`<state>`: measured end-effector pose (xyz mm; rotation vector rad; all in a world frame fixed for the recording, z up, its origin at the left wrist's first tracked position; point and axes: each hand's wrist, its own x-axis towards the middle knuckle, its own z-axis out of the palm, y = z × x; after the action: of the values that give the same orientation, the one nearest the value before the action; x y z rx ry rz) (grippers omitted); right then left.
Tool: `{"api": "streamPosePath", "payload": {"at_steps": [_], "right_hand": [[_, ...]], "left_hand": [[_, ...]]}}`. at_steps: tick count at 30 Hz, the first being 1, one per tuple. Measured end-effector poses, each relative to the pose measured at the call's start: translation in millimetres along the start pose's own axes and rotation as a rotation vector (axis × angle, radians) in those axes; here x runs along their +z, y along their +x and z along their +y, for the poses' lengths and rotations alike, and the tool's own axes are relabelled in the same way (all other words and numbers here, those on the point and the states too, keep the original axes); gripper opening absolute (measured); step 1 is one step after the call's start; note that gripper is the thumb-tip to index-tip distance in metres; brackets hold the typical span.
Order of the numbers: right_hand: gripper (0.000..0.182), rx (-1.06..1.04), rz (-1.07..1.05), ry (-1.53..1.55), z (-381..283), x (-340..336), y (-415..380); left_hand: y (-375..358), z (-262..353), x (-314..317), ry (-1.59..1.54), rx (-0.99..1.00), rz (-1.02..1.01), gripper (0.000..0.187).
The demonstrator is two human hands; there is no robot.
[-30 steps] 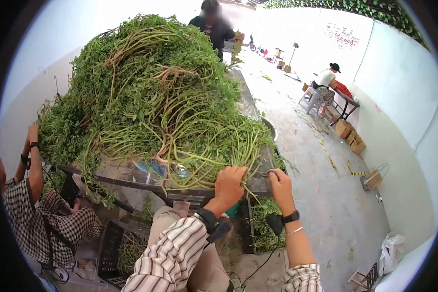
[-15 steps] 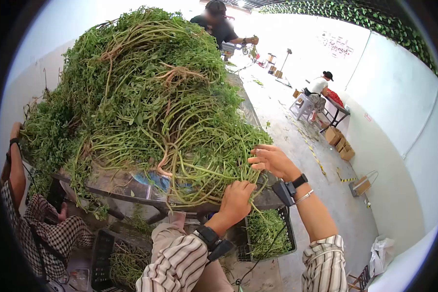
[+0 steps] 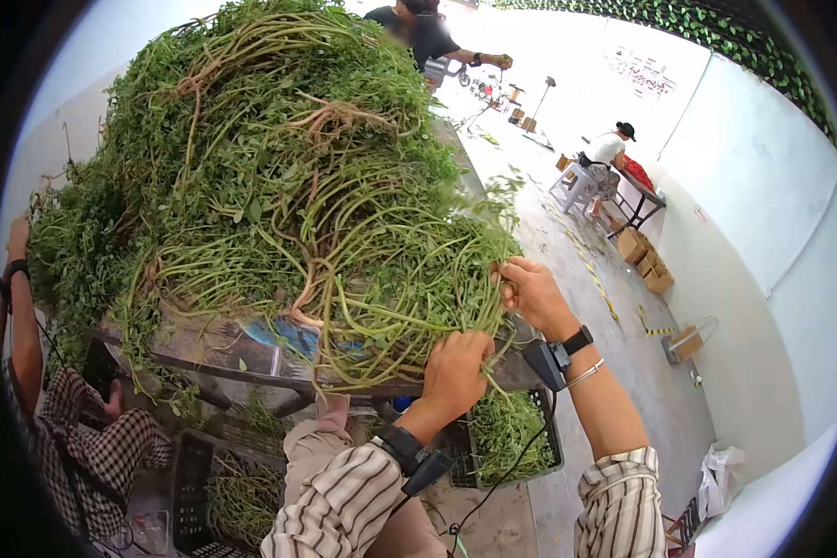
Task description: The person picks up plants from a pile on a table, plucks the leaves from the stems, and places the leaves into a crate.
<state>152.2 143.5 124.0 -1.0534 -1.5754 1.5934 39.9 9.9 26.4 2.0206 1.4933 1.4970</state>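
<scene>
A tall heap of leafy green plants (image 3: 279, 186) with long stems and pinkish-brown roots covers the table (image 3: 205, 349). At the heap's front right corner, my left hand (image 3: 458, 372) is closed around green stems near the table edge. Slightly above and to the right, my right hand (image 3: 535, 298) pinches a leafy stem, its fingertips partly hidden by foliage. Blurred leaves (image 3: 493, 205) rise just above that hand. One thick pinkish root (image 3: 305, 302) lies on the pile's front, left of both hands.
Below the table edge stands a black crate (image 3: 556, 446) with loose greens; another crate (image 3: 191, 493) holds stems. A co-worker in checked clothes (image 3: 112, 446) sits at left, and another person (image 3: 428, 37) is behind the heap. Farther back, someone sits by red goods (image 3: 637, 172).
My right hand has gone from spread fingers to a pinch on a stem, and leaves beside it have swung upward. My left hand keeps its hold. The far co-worker's arm has moved outward.
</scene>
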Motion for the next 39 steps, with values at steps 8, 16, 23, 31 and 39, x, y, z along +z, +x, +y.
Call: {"api": "streamPosePath", "payload": {"at_steps": [8,16,23,31,39], "right_hand": [[0.012,-0.054,0.019,0.054,3,-16,-32],[0.013,-0.100,-0.018,0.149,10,-20,-45],[0.014,-0.129,-0.093,0.197,16,-21,-40],[0.019,-0.043,0.019,0.119,13,-18,-37],[0.017,-0.237,0.258,-0.554,-5,-30,-51]], "left_hand": [[3,-11,21,0.022,-0.138,0.180,0.041],[8,-5,19,0.099,-0.107,0.212,0.027],[10,-2,14,0.105,-0.165,0.106,0.032],[9,-7,10,0.118,-0.116,0.117,0.043],[8,-13,16,0.127,-0.090,0.161,0.041]]}}
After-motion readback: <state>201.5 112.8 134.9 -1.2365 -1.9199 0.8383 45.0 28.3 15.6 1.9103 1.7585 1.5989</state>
